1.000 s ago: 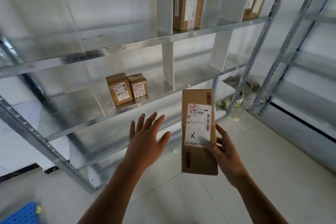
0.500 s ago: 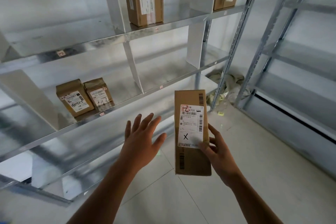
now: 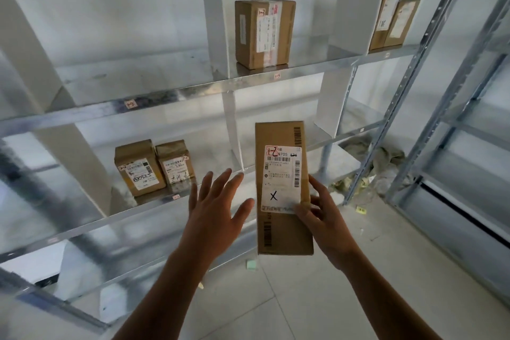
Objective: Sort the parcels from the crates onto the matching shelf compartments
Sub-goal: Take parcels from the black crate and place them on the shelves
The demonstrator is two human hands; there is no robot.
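While the long brown cardboard parcel [image 3: 281,188] is pinched upright by the fingers [image 3: 317,188] of the right hand [image 3: 325,218], the metal shelf compartment tagged 1-2 [image 3: 138,77] is found above-left of it, nearer the spread left hand [image 3: 218,215].

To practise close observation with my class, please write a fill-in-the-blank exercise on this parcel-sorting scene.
The right hand grips the tall parcel, whose red code reads ___.
The black mark low on its label is an ___.
The left hand holds ___.
On the middle shelf stand ___ small parcels side by side.
Missing words: 1-2; X; nothing; two.
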